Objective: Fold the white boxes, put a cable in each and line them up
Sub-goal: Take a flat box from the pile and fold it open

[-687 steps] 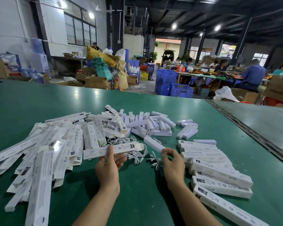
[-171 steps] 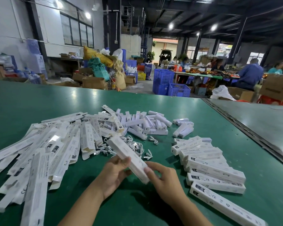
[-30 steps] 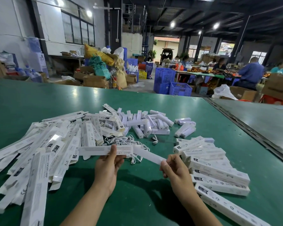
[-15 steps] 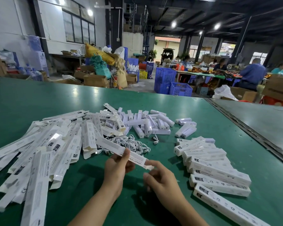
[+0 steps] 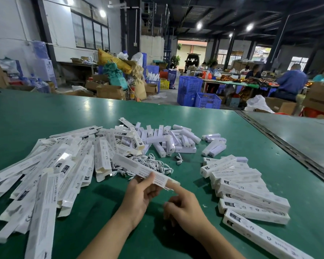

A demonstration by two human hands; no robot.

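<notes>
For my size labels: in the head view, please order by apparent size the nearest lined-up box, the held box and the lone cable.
1. nearest lined-up box, though nearness enlarges it.
2. held box.
3. lone cable, smallest.

Packing workshop: green worktable (image 5: 45,116), blue crates (image 5: 207,100), cardboard cartons (image 5: 109,92).

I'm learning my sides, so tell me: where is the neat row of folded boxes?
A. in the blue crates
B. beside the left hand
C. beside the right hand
C: the row lies on the table just right of the right hand; the left hand, holding a box, has flat unfolded ones beside it.
</notes>
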